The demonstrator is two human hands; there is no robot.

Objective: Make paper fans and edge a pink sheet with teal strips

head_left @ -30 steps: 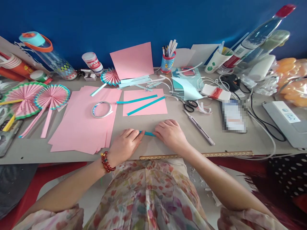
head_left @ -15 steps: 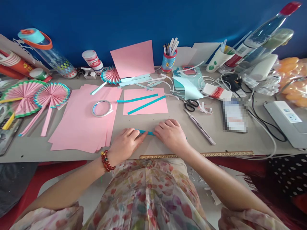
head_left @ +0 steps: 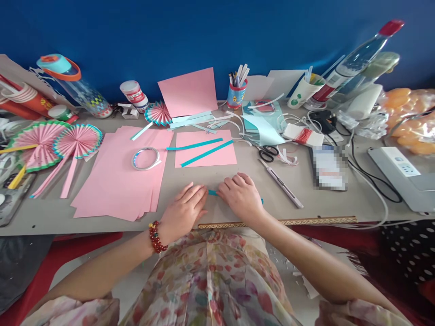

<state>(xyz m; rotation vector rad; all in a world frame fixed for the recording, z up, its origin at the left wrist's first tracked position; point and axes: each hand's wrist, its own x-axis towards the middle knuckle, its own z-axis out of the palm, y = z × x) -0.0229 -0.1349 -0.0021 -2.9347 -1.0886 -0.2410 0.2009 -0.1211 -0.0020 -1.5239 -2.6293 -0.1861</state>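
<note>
A narrow blue paper strip [head_left: 213,193] lies on the desk close to its front edge, mostly hidden under my hands. My left hand [head_left: 185,204] rests flat over the strip's left end, fingers stretched out side by side and the thumb lower down. The curled fingers of my right hand [head_left: 240,195] press on the strip further right, and a bit of blue shows past that hand's outer side. Beyond them, two more blue strips, an upper strip [head_left: 193,145] and a slanted strip [head_left: 207,154], lie on a pink paper sheet [head_left: 224,158].
To the left are stacked pink sheets [head_left: 112,181], a tape roll [head_left: 134,159] and pleated paper fans [head_left: 78,139]. A utility knife [head_left: 281,184], scissors [head_left: 267,154] and a phone [head_left: 329,168] lie to the right. A patterned wooden strip [head_left: 316,221] runs along the front edge.
My left hand has shifted slightly right and its fingers have flattened over the strip, covering more of it. My right hand stays at nearly the same spot. The camera view has tilted slightly.
</note>
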